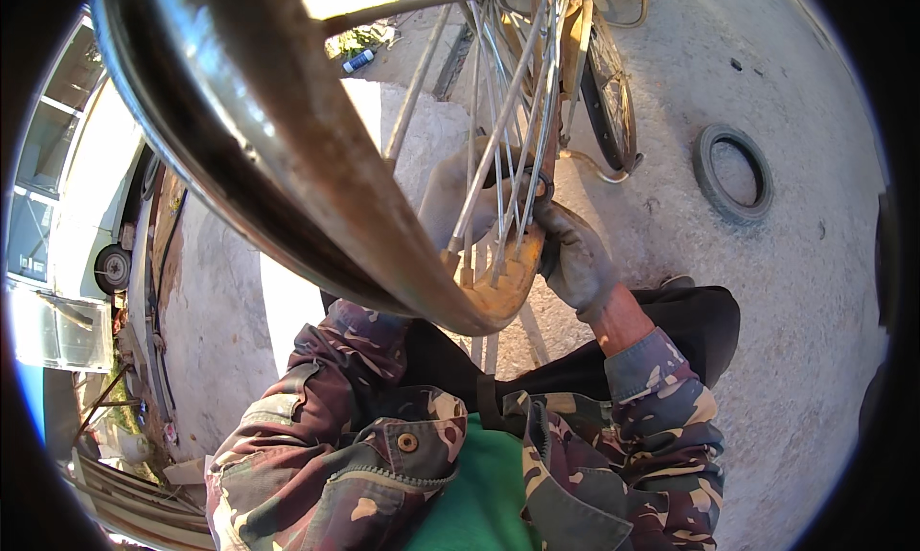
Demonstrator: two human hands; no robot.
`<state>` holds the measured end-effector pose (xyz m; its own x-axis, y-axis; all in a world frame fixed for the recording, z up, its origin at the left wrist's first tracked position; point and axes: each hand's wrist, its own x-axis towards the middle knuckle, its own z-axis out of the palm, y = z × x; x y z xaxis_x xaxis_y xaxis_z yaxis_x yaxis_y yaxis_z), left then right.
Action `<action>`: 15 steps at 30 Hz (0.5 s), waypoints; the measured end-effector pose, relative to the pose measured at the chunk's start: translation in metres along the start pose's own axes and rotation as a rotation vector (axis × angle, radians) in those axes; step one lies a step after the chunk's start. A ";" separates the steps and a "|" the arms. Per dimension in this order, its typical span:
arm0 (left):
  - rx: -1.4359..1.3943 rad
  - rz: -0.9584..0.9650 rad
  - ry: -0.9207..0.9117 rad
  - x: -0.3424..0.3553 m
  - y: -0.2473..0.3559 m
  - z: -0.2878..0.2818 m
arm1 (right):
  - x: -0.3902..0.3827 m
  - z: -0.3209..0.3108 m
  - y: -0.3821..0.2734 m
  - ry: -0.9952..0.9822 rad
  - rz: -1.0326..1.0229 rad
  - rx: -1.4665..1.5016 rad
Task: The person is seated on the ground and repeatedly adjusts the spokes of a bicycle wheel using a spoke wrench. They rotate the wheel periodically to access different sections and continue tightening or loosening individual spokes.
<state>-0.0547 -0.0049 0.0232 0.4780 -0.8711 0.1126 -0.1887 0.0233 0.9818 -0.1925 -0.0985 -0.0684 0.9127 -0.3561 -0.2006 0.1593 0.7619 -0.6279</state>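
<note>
A large rusty wheel rim (316, 168) stands upright before me, curving from the upper left down to its low point near my lap. Several metal spokes (489, 182) run up from the rim's orange-brown inner face. My left hand (448, 201), in a grey work glove, is behind the spokes, its fingers mostly hidden by them and the rim. On the right side of the rim is my right hand (578, 259), also gloved, its fingers curled in at the rim's edge beside the spokes. A small dark round part (543, 188) shows at those fingertips; I cannot make out its kind.
A loose black tyre (733, 172) lies on the concrete at right. Beyond the rim stands another spoked wheel (613, 96) with a frame. A blue can (358, 60) lies farther off. At left are a parked vehicle (72, 158) and long bars (153, 302).
</note>
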 end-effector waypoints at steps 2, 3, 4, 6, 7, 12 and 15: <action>0.082 0.087 0.112 -0.001 0.001 0.008 | -0.001 0.004 -0.002 0.023 0.013 0.004; 0.149 0.165 0.152 0.000 -0.004 0.009 | -0.001 0.004 -0.002 0.024 0.013 0.002; 0.217 0.244 0.192 0.003 -0.012 0.008 | -0.001 0.004 -0.001 0.023 0.013 0.001; 0.367 0.373 0.239 0.008 -0.016 0.007 | 0.001 0.000 0.001 0.019 0.015 -0.015; 0.448 0.423 0.246 0.010 -0.016 0.006 | 0.002 -0.006 0.002 0.017 0.016 -0.030; 0.669 0.486 0.099 0.021 -0.029 -0.016 | 0.001 -0.006 -0.001 0.046 0.003 -0.070; 0.647 0.200 -0.056 0.013 -0.021 -0.021 | 0.001 -0.008 0.000 0.052 -0.004 -0.075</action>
<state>-0.0264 -0.0065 0.0077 0.3391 -0.9050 0.2570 -0.7523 -0.0968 0.6516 -0.1947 -0.1036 -0.0747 0.8909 -0.3881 -0.2359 0.1322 0.7185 -0.6828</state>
